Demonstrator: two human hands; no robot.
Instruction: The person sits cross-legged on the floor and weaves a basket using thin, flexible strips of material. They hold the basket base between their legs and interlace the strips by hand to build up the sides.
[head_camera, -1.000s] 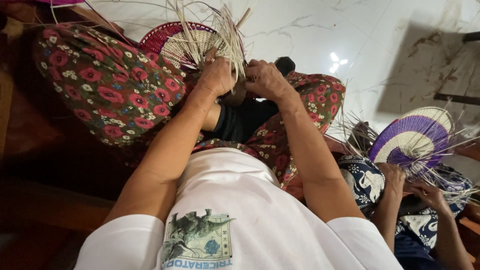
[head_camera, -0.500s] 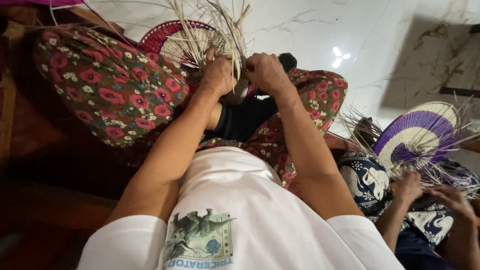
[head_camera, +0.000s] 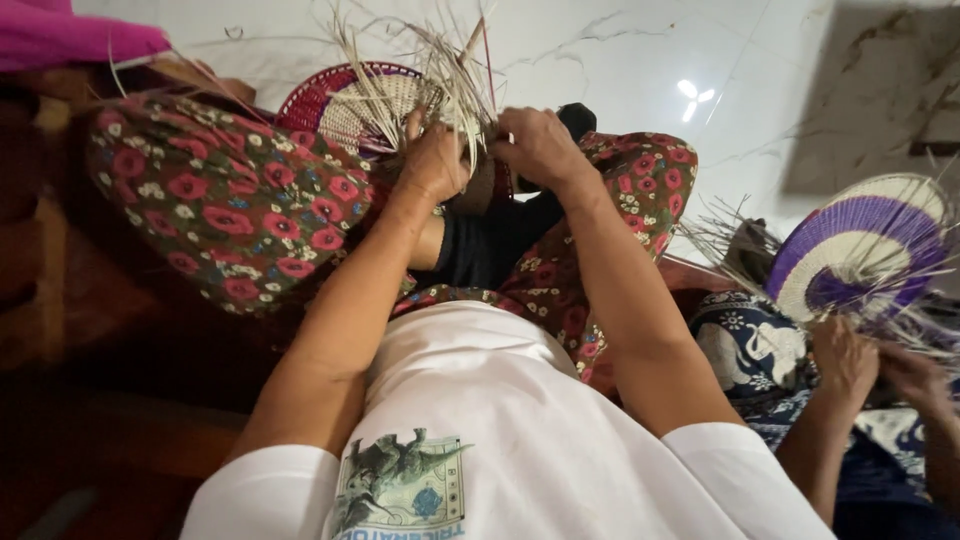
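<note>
Work in hand: weaving a round fan (head_camera: 345, 110) of red and pale straw, held up over the person's raised knees.
Left hand (head_camera: 432, 160): closed around the fan's lower edge, fingers wrapped over a bunch of loose strands (head_camera: 440, 60) that fan out above the grip.
Right hand (head_camera: 540, 145): just beside the left, fingers curled shut on strands at the same edge; which strand it pinches cannot be told.
Where the fan sits: behind and left of both grips, its woven disc tilted toward the floral trousers (head_camera: 225, 200).
Doing it well, as a judgement: keep the left grip firm so the woven rows stay tight, and let the right draw one strand at a time close to the grip, not far out where it may kink.
Nearby: another person's hands (head_camera: 850, 360), well apart to the right, at a purple and pale fan (head_camera: 860, 245).
</note>
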